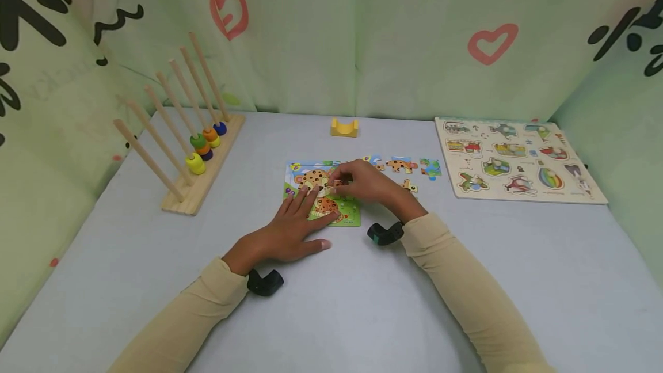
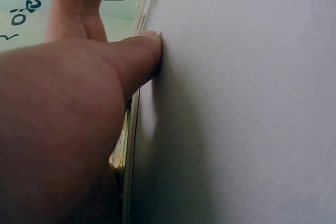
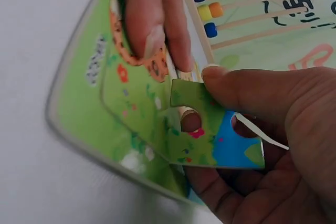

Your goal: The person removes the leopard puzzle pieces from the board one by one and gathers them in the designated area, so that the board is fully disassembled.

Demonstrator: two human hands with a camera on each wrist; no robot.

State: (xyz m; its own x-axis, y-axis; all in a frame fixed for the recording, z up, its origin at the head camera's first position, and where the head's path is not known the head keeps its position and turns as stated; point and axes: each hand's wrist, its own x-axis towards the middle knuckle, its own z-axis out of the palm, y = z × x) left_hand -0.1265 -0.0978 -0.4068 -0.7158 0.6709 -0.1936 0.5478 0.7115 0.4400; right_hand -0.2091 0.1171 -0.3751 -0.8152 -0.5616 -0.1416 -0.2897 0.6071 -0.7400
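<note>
A jigsaw board (image 1: 352, 216) with a spotted cartoon animal on green lies at the middle of the table. My left hand (image 1: 290, 233) rests on its left part with fingers spread, the thumb (image 2: 142, 53) touching the table beside the lower edge. Between thumb and fingers, my right hand (image 1: 366, 180) pinches a green-and-blue puzzle piece (image 3: 206, 145) with two rounded cutouts. That piece is tilted over the board's right side, close to the left fingertips. Loose pieces, among them a spotted one (image 1: 401, 164) and a blue-green one (image 1: 430, 169), lie right of the board.
On the left stands a wooden peg rack (image 1: 207, 191) with coloured beads on some of its upright rods. A yellow curved block (image 1: 344, 128) is near the back edge. A wooden vehicle puzzle (image 1: 528, 193) lies at the back right. Green curtains (image 1: 409, 45) enclose the table.
</note>
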